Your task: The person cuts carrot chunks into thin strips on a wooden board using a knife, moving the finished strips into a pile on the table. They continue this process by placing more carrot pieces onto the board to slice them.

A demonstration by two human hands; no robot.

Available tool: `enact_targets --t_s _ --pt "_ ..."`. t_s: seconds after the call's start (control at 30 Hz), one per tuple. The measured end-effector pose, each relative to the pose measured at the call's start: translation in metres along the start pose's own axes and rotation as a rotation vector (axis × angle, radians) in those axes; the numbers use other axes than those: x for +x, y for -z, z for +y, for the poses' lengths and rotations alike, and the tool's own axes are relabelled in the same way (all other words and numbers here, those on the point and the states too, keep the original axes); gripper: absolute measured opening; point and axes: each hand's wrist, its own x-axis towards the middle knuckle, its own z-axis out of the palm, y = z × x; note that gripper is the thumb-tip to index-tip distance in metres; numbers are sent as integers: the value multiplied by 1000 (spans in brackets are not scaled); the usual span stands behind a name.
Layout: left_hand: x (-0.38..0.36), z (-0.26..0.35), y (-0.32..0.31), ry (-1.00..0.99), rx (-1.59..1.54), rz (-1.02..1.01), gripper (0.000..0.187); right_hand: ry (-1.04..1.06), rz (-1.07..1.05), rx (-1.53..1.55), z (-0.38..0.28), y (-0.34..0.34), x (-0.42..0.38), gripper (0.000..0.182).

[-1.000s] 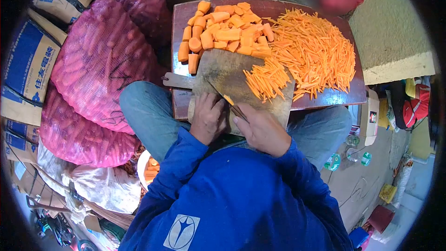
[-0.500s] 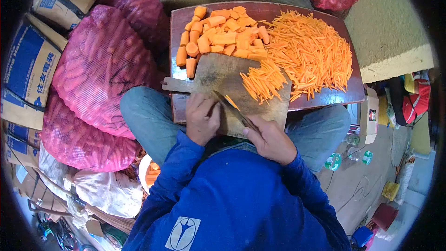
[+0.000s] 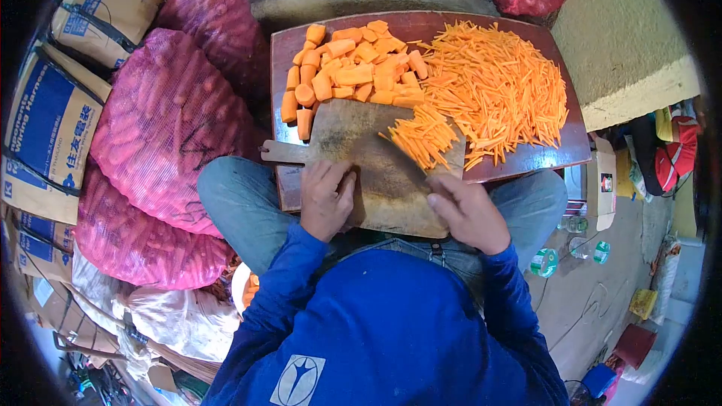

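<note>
My right hand [image 3: 472, 214] is closed around the handle of a knife [image 3: 411, 156]. The blade, smeared by motion, lies against the near-left side of a small heap of carrot sticks [image 3: 426, 135] on the wooden cutting board [image 3: 376, 207]. Over the board's left edge, near its handle, rests my left hand [image 3: 325, 199] with curled fingers; whatever they hold is hidden. Behind the board sits a pile of peeled carrot chunks [image 3: 353, 74]. To its right spreads a large mound of carrot sticks [image 3: 500, 90].
The board lies on a dark red tabletop [image 3: 526, 159] above my crossed legs. Pink mesh sacks of carrots [image 3: 169, 131] and cardboard boxes [image 3: 56, 128] crowd the left side. A white bucket [image 3: 239, 286] holds carrot pieces. Plastic bottles [image 3: 544, 262] stand on the floor at right.
My right hand has moved right and the knife blade has swung over to the small heap; the few cut sticks beside the blade are gone from mid-board. My left hand stays nearly in place.
</note>
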Motion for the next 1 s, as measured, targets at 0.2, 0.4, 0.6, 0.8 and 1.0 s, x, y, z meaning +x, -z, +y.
enact_targets --t_s 0.2,0.4,0.6,0.8,1.0 --pt "73 8 5 -36 -127 5 10 21 -62 -32 -7 -6 -9 31" --pt "156 19 -44 -363 56 -278 11 66 -89 -132 -5 -15 -15 30" --pt "180 -2 -97 -463 406 -456 9 72 -69 -77 -2 -16 -18 32" --pt "168 2 -81 -462 256 -302 3 113 -52 -60 3 -16 -17 34" --pt "122 -26 -26 -20 -194 -12 11 53 -49 48 -1 -12 -19 28"
